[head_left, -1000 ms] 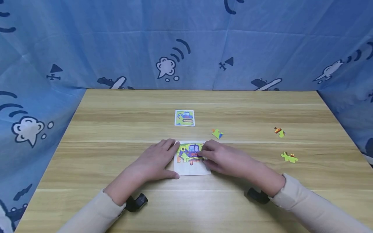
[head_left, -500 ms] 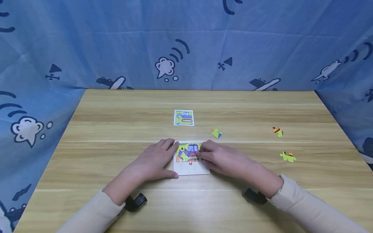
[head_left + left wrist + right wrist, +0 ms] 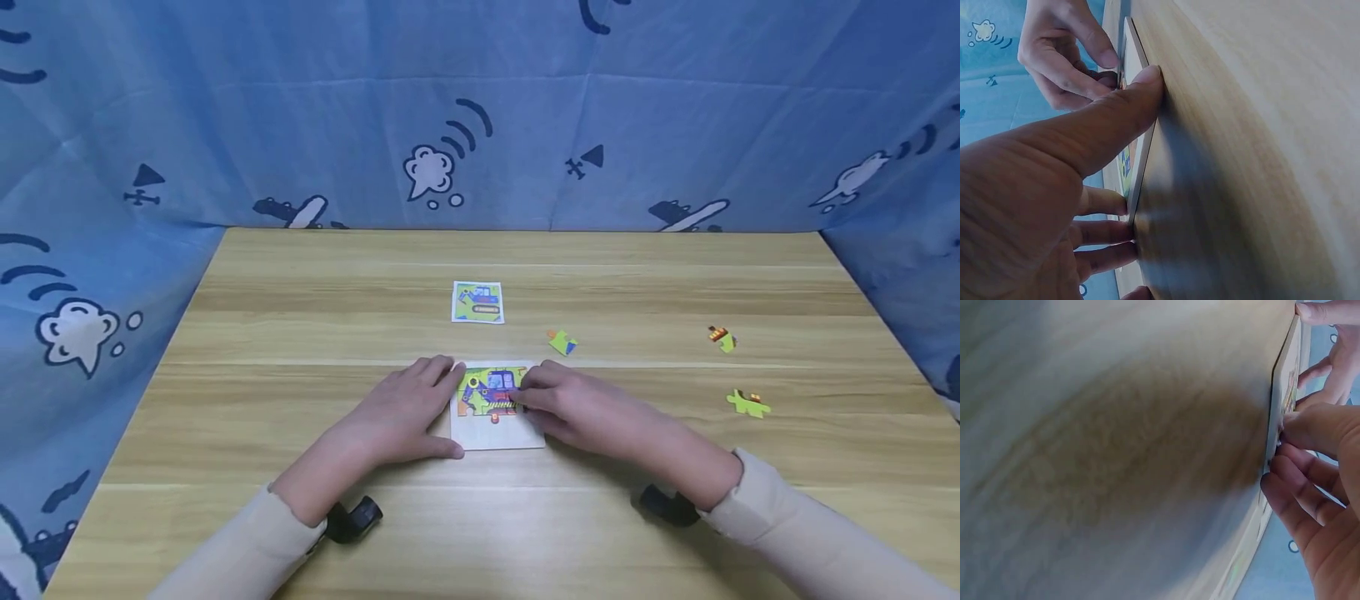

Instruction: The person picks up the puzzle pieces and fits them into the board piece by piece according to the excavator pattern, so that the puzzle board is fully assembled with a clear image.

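Note:
A square puzzle board point(image 3: 495, 437) lies in front of me, its front part bare. Joined puzzle pieces point(image 3: 498, 381) across its back part show a blue digger on green. My left hand point(image 3: 405, 408) rests along the board's left side, thumb at the near corner and the other fingers spread beside the edge. Over the right side of the picture, my right hand point(image 3: 585, 408) has its fingers bent and pinches a puzzle piece mostly hidden under the fingertips. In the right wrist view, thumb and fingers point(image 3: 1300, 428) meet low at the board.
A small picture card point(image 3: 477, 302) of the digger lies behind the board. One loose green piece point(image 3: 562, 342) is near the right hand. Farther right lie another piece point(image 3: 723, 338) and a green-brown piece point(image 3: 747, 404). A blue curtain point(image 3: 300, 108) hangs behind the wooden table point(image 3: 337, 292).
The head view shifts slightly. Both hands stay at the board, and the right fingertips hardly move on the right side of the puzzle.

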Available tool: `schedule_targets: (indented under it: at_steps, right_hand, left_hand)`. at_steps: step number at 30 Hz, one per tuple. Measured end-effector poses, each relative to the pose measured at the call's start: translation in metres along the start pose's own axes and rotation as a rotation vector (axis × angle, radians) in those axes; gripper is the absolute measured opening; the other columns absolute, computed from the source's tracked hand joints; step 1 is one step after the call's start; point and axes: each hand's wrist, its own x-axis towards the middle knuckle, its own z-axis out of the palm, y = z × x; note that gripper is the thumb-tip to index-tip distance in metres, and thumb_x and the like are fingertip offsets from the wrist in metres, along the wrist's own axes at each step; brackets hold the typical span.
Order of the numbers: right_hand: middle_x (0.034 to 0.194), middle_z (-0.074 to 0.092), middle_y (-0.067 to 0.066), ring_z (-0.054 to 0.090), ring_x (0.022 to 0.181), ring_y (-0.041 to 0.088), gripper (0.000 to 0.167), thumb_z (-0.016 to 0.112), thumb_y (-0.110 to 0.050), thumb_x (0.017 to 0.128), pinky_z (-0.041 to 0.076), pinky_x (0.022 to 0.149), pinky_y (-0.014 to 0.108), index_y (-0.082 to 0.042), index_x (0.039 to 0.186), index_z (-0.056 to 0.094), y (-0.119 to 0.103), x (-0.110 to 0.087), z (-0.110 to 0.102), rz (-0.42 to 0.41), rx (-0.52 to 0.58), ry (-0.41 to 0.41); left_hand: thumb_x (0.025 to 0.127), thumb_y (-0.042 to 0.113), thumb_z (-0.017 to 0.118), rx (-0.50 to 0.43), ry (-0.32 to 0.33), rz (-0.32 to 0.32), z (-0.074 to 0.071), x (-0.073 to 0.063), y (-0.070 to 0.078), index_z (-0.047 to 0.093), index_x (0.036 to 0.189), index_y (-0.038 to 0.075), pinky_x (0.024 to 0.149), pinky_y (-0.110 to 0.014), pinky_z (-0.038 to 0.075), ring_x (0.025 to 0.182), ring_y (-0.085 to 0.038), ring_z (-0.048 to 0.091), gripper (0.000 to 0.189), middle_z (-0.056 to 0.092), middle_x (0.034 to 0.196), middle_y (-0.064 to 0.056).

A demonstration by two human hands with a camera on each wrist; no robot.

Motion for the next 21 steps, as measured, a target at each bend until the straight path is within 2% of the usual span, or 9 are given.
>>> schedule_targets:
  at_steps: [4, 8, 11, 17, 21]
  right_hand:
    - [0.124, 0.073, 0.004, 0.069, 0.116, 0.017, 0.034, 0.079, -0.014, 0.094, 0.061, 0.100, 0.035, -0.009, 0.127, 0.075, 0.003, -0.004, -0.002, 0.004, 0.024, 0.001]
    - [0.123, 0.072, 0.006, 0.069, 0.116, 0.020, 0.031, 0.079, -0.009, 0.092, 0.061, 0.099, 0.037, -0.008, 0.123, 0.076, 0.016, -0.008, -0.004, 0.020, 0.007, 0.066]
    - [0.124, 0.071, 0.008, 0.068, 0.117, 0.023, 0.030, 0.077, -0.008, 0.094, 0.061, 0.099, 0.040, -0.007, 0.123, 0.075, 0.032, -0.010, -0.008, 0.071, -0.016, 0.106]
    - [0.141, 0.064, 0.015, 0.060, 0.135, 0.034, 0.039, 0.072, -0.011, 0.098, 0.054, 0.110, 0.050, -0.007, 0.137, 0.067, 0.062, -0.010, -0.017, 0.237, 0.044, 0.034]
    - [0.144, 0.064, 0.015, 0.058, 0.137, 0.035, 0.042, 0.071, -0.006, 0.098, 0.052, 0.112, 0.052, -0.007, 0.139, 0.065, 0.075, -0.008, -0.017, 0.267, 0.086, 0.011]
  left_hand:
    - [0.086, 0.058, 0.080, -0.003, 0.001, -0.004, 0.000, -0.001, -0.001, 0.033, 0.164, 0.008, 0.125, -0.055, 0.037, 0.155, -0.032, 0.036, 0.104, 0.036, 0.168, -0.013]
    - [0.086, 0.057, 0.081, 0.000, -0.001, -0.002, -0.001, -0.001, 0.000, 0.033, 0.164, 0.007, 0.125, -0.055, 0.037, 0.155, -0.032, 0.036, 0.104, 0.036, 0.168, -0.014]
    - [0.087, 0.057, 0.080, 0.009, -0.006, 0.001, -0.001, 0.000, 0.001, 0.033, 0.164, 0.006, 0.125, -0.054, 0.037, 0.154, -0.032, 0.037, 0.104, 0.036, 0.168, -0.014]
    - [0.086, 0.057, 0.081, 0.021, -0.013, 0.007, -0.001, 0.002, 0.002, 0.034, 0.163, 0.006, 0.124, -0.054, 0.038, 0.154, -0.032, 0.037, 0.104, 0.036, 0.167, -0.015]
    - [0.086, 0.058, 0.081, 0.024, -0.013, 0.010, -0.002, 0.002, 0.002, 0.034, 0.163, 0.006, 0.125, -0.054, 0.038, 0.154, -0.032, 0.037, 0.105, 0.036, 0.167, -0.014]
